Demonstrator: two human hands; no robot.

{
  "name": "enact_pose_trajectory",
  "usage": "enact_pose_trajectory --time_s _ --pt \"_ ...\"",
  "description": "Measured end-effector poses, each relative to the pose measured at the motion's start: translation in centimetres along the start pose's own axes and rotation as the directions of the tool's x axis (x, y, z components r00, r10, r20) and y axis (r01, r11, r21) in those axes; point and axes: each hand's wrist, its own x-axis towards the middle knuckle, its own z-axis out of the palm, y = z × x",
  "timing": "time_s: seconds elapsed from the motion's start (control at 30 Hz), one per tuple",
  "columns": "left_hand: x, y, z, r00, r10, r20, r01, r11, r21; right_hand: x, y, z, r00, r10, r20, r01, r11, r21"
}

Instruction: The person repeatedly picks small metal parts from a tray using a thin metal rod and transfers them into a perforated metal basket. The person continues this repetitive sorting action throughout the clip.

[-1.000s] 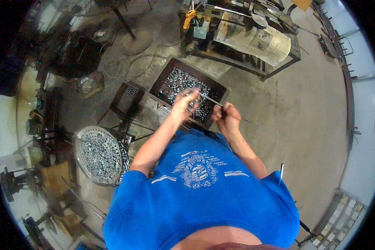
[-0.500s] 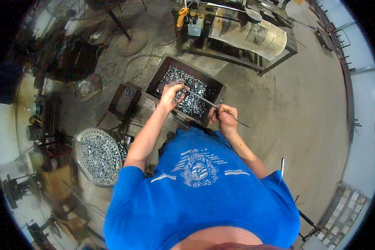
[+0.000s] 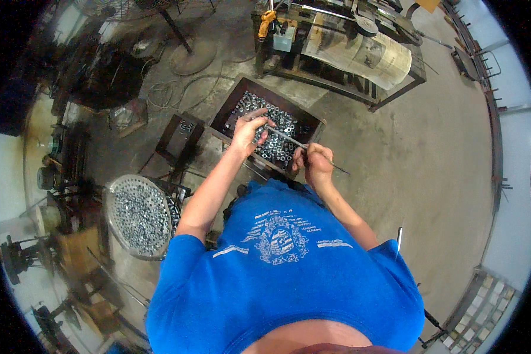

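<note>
Above a dark metal box (image 3: 225, 105) of small shiny nuts (image 3: 280, 121), my two hands hold one thin grey metal rod (image 3: 289, 139). My left hand (image 3: 246, 134) is closed at the rod's upper left end, thumb and fingers pinching there; whether a nut is also between the fingers cannot be made out. Farther down the rod, my right hand (image 3: 316, 166) wraps round it near the box's right front corner. The rod's lower end sticks out past that hand to the right. Loose nuts lie beneath both hands.
A round perforated metal pan (image 3: 113, 219) full of nuts stands at the left. Beside the box is a smaller dark tray (image 3: 170, 141) with a few metal pieces. Behind stand a metal workbench (image 3: 389, 100) with newspaper, an orange air gun (image 3: 266, 25) and a fan base (image 3: 193, 58).
My right hand and the rod have shifted slightly up and left. My left hand keeps its grip near the rod's upper end. The whole view has moved a little.
</note>
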Motion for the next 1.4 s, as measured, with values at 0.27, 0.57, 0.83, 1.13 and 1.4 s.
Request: enact_pose_trajectory --time_s 0.27,0.57,0.83,1.13,1.4 --pt "-0.9 0.3 1.0 0.998 0.016 0.063 -0.012 0.998 -0.066 0.4 0.3 -1.0 0.983 0.1 -0.154 -0.044 0.942 0.333" --pt "-1.8 -1.2 2.5 0.994 -0.048 0.094 0.042 0.997 0.059 0.8 0.7 -0.3 0.979 0.146 -0.142 -0.078 0.913 0.401" --pt "-0.1 -1.0 1.9 0.999 0.041 -0.007 -0.041 0.999 -0.002 0.6 -0.3 -1.2 0.987 0.1 -0.126 -0.051 0.937 0.345" --pt "1.8 1.0 -1.2 0.995 -0.089 0.034 0.087 0.995 0.049 -0.7 -1.4 -0.9 0.997 -0.071 -0.016 0.072 0.994 0.084" --pt "0.6 0.7 0.5 0.988 -0.11 0.11 0.106 0.994 0.04 0.7 -1.0 1.2 0.989 -0.102 0.109 0.123 0.97 -0.208"
